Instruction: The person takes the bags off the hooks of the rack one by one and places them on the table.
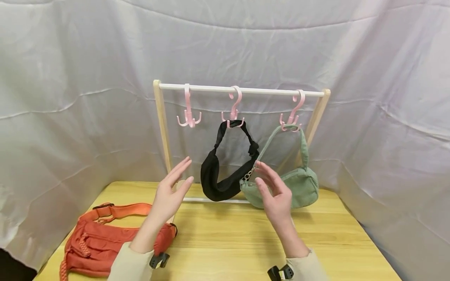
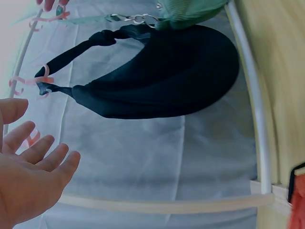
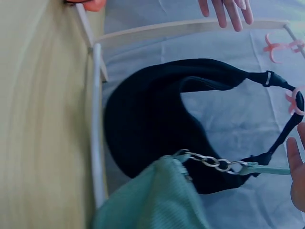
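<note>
A black bag (image 1: pixel 225 186) hangs by its strap from the middle pink hook (image 1: pixel 234 111). The green bag (image 1: pixel 305 187) hangs from the right pink hook (image 1: pixel 292 113), its chain beside the black bag. My left hand (image 1: pixel 172 191) is raised left of the black bag, fingers extended, holding nothing; the left wrist view shows its palm and spread fingers (image 2: pixel 40 162). My right hand (image 1: pixel 275 195) is raised in front of the green bag with fingers slightly bent and apart from the thumb, gripping nothing. Whether it touches the green bag cannot be told.
A white rail (image 1: pixel 211 89) on wooden posts carries the hooks. The left pink hook (image 1: pixel 188 109) bears nothing. A red bag (image 1: pixel 102 246) with an orange strap lies at the left of the wooden table (image 1: pixel 225 242), partly behind my left forearm. Grey cloth (image 1: pixel 105 58) surrounds the table.
</note>
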Available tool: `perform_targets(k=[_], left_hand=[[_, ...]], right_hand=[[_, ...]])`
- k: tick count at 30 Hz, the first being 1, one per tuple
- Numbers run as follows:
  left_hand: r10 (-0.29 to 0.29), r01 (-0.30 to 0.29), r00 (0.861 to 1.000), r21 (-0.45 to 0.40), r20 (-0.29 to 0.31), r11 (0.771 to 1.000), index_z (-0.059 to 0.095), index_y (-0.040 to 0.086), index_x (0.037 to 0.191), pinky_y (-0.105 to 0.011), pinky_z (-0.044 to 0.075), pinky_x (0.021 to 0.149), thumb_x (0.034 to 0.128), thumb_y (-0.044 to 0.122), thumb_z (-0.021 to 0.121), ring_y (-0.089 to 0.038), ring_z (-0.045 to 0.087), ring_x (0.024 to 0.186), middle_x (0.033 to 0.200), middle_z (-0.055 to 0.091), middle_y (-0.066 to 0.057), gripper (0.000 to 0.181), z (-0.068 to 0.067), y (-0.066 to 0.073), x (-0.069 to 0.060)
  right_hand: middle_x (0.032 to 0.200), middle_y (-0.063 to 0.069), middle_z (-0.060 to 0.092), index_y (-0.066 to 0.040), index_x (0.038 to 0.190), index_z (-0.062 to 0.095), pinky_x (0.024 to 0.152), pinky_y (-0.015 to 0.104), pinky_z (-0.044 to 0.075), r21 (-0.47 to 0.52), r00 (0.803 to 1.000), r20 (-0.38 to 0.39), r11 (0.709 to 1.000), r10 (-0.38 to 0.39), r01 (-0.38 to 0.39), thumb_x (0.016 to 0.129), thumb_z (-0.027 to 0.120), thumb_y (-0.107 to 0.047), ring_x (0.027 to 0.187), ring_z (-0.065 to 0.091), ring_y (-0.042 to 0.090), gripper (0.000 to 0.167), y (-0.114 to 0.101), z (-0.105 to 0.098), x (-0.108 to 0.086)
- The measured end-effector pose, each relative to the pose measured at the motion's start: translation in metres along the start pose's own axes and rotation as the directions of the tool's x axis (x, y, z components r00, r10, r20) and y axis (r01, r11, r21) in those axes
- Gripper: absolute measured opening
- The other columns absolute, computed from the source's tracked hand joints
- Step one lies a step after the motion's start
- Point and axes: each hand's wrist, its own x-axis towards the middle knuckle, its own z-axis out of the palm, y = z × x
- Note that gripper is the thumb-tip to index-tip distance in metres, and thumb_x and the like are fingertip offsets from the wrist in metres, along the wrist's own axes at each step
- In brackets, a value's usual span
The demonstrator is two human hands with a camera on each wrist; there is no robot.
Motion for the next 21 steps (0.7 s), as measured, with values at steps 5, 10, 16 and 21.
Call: perform_targets(k=[5,10,16,21], left_hand=[[0.036,-0.036,0.999,-0.038,-0.007,0.999,0.059,0.021,0.149,-0.018,0.037,0.114,0.1018,0.013,0.069,-0.015,0.044,0.147,0.158,0.048,0.009,0.049,0.005,0.004,0.014],[0.062,-0.062,0.998,-0.044,0.001,0.997,0.06,0.021,0.149,-0.024,0.038,0.116,0.1011,0.013,0.07,-0.014,0.045,0.146,0.158,0.048,0.01,0.049,0.01,0.012,0.025],[0.077,-0.076,0.997,-0.053,0.002,0.996,0.059,0.022,0.149,-0.037,0.036,0.121,0.1019,0.016,0.07,-0.013,0.043,0.147,0.158,0.048,0.01,0.049,0.016,0.015,0.041],[0.101,-0.102,0.995,-0.065,-0.016,0.993,0.06,0.018,0.149,-0.043,0.039,0.119,0.1013,0.014,0.07,-0.015,0.045,0.146,0.158,0.05,0.007,0.049,0.022,0.014,0.055]], right_hand=[[0.135,0.023,0.066,0.008,0.137,0.062,0.102,0.029,0.053,-0.004,0.998,0.005,0.998,-0.055,0.056,0.096,0.063,0.012,0.12,0.067,0.026,0.041,-0.003,-0.002,0.019],[0.135,0.023,0.066,0.008,0.138,0.061,0.102,0.03,0.053,-0.013,0.996,0.004,0.995,-0.095,0.095,0.096,0.063,0.014,0.121,0.067,0.026,0.043,-0.009,-0.003,0.036],[0.136,0.023,0.065,0.006,0.138,0.063,0.106,0.035,0.051,-0.042,0.992,0.011,0.991,-0.123,0.124,0.093,0.064,0.015,0.122,0.065,0.026,0.046,-0.013,-0.003,0.063],[0.137,0.016,0.067,0.002,0.137,0.065,0.108,0.037,0.049,-0.14,0.985,0.028,0.975,-0.168,0.171,0.092,0.068,0.013,0.124,0.064,0.024,0.046,-0.017,-0.001,0.086]])
